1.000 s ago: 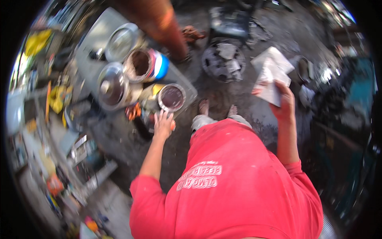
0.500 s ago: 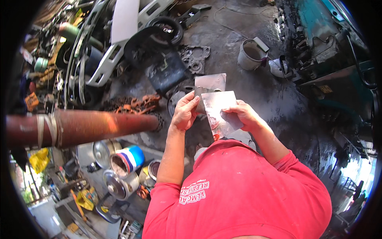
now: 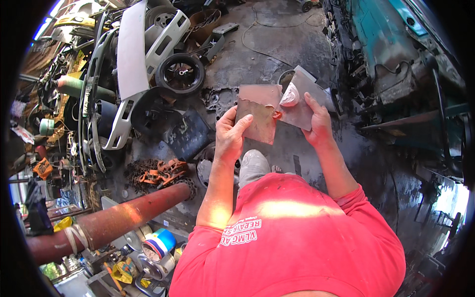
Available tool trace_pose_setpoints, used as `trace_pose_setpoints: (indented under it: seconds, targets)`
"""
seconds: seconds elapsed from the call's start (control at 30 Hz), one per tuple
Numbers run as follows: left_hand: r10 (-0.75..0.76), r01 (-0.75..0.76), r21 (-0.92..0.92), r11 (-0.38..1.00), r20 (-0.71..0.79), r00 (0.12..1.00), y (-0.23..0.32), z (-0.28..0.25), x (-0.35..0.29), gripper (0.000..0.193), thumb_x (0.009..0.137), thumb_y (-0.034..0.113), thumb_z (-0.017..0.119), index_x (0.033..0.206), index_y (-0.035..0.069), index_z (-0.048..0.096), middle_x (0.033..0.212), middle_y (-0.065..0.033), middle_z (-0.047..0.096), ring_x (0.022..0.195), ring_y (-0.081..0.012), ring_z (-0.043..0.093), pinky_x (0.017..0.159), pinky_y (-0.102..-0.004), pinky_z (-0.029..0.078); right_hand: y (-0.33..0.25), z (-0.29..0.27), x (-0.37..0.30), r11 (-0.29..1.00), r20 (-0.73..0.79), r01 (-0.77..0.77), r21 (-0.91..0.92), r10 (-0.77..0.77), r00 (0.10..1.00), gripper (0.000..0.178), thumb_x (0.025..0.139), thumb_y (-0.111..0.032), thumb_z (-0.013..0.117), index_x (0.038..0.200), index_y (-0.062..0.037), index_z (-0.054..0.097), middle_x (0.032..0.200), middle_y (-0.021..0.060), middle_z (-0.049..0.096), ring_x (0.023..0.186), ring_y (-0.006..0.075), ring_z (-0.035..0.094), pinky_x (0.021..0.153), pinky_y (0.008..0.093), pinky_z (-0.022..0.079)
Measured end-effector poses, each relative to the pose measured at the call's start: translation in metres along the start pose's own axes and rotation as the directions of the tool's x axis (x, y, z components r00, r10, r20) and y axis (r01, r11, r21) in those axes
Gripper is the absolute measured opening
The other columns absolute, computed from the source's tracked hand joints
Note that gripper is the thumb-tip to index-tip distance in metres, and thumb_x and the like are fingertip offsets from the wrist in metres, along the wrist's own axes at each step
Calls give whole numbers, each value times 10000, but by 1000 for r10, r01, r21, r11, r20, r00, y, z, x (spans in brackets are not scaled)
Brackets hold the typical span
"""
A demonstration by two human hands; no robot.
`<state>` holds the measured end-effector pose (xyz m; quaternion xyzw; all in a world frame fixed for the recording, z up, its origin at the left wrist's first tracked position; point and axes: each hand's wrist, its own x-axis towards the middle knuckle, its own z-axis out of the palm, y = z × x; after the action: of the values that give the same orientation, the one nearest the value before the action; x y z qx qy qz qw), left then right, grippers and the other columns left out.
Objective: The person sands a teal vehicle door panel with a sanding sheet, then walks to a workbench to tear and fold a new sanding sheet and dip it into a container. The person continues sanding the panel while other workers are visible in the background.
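My left hand (image 3: 230,137) grips the near left edge of a thin rectangular plate (image 3: 256,119), thumb on top. Its far end is pale pinkish, the rest dull grey-brown with a ragged line between. A small red-orange dab (image 3: 277,115) clings to its right edge. In my right hand (image 3: 318,123) is a second flat grey plate (image 3: 300,113), tilted, its left edge close to the first. A pale pink lump of putty-like paste (image 3: 290,95) sits on that left edge. The fingers under both plates are mostly hidden.
A thick red pipe (image 3: 133,210) slants in from the lower left, beside an orange chain hoist (image 3: 166,172). A wheel (image 3: 180,74) and a white bumper (image 3: 118,123) lie far left. Paint cans (image 3: 161,242) stand lower left. Teal vehicle bodywork (image 3: 381,44) lines the right.
The right plate has moved right and away from me, off the left plate it overlapped. The pink lump now shows on its edge. The whole view has shifted.
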<state>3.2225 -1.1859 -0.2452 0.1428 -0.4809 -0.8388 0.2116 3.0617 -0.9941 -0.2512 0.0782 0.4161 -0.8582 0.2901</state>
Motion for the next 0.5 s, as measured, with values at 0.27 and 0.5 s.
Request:
trace_pose_setpoints:
  seconds: [0.27,0.5]
  targets:
    - [-31,-58,555,830,151,988,42,1,175,267,988,33,682,1233,-49,750,1038,-13,769,917,-56,650,844,-256,543,-19,69,180,983,114,161,-92,-150,982,233,1012,-201,770,1177,-38,751,1115,62,779,962,171,753,871,348,618]
    - [-266,-90,772,629,322,909,64,-47,382,315,915,118,644,1177,-26,744,883,-172,781,853,-208,758,819,-357,582,-54,182,366,990,69,67,-122,-59,996,289,1032,-253,745,1235,-49,724,1131,69,774,990,186,759,899,376,618]
